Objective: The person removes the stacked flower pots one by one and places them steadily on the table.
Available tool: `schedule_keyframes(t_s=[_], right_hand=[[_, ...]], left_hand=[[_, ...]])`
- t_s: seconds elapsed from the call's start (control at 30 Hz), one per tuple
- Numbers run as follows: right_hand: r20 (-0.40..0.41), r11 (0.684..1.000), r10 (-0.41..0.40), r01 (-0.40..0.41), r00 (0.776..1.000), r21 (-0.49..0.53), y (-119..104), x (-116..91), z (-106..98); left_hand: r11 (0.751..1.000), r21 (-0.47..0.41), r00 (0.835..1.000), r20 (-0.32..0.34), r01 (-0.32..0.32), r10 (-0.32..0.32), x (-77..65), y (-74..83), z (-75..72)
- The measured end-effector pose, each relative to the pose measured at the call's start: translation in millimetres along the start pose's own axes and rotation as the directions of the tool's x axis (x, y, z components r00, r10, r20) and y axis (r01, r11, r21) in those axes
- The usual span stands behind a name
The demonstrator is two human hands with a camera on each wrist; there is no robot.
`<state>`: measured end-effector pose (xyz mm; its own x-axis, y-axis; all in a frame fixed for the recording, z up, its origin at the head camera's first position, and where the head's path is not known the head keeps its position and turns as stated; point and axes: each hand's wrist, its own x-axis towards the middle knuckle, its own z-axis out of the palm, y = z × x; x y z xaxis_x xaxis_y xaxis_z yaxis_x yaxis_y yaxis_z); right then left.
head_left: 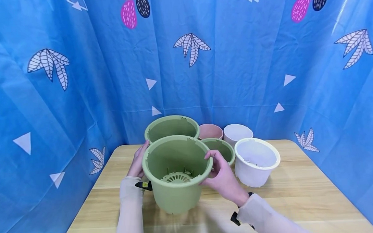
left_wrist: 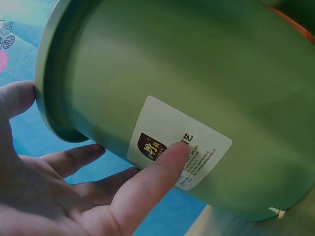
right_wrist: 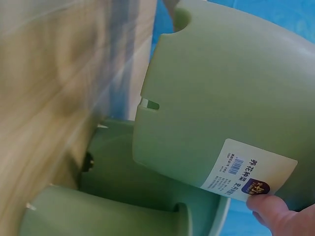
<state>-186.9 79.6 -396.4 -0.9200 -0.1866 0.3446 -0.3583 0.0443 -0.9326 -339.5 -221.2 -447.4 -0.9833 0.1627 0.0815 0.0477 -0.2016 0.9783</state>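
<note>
A large green flower pot is held above the front of the table, its slotted floor facing up at the head camera. My right hand grips the pot's right rim, with the thumb low on the outside by a white label. At the left side is my left hand, fingers long and spread. In the left wrist view one fingertip of the left hand presses on another label, while other fingers touch near the rim. Another large green pot stands right behind, partly hidden.
Behind the right hand stand a smaller green pot, a pink pot and a white pot. A larger white pot is right of them. The wooden table has blue curtain around its back and sides.
</note>
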Motion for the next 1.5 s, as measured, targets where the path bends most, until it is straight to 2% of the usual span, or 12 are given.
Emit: schedule_keyframes(t_s=[0.23, 0.5, 0.73, 0.93, 1.23, 1.5], right_hand=[[0.013, 1.000, 0.012, -0.012, 1.000, -0.009, 14.3, -6.2, 1.8], [0.011, 1.000, 0.019, -0.019, 1.000, 0.003, 29.5, -13.5, 4.6], [-0.002, 1.000, 0.000, 0.000, 1.000, -0.002, 33.7, -20.1, 4.5], [-0.001, 1.000, 0.018, -0.018, 1.000, -0.012, 38.0, -25.9, 6.2], [0.009, 1.000, 0.016, -0.016, 1.000, 0.010, 46.2, -29.2, 7.6], [-0.017, 0.999, 0.041, -0.041, 0.999, 0.018, 51.2, -30.1, 8.4]], left_hand=[[0.997, 0.060, 0.999, -0.015, 0.041, -0.040, 3.5, 1.7, -1.1], [0.998, 0.037, 0.997, -0.052, 0.051, -0.050, 8.3, -1.9, -0.3], [0.996, 0.039, 0.997, -0.020, 0.077, -0.077, 8.5, -0.5, -3.5], [0.993, 0.054, 0.995, -0.022, 0.101, -0.100, 7.5, 0.7, -4.9], [0.992, 0.069, 0.995, -0.023, 0.103, -0.101, 7.0, 0.1, -5.9], [0.991, 0.067, 0.993, -0.034, 0.112, -0.109, 7.1, -0.4, -6.7]])
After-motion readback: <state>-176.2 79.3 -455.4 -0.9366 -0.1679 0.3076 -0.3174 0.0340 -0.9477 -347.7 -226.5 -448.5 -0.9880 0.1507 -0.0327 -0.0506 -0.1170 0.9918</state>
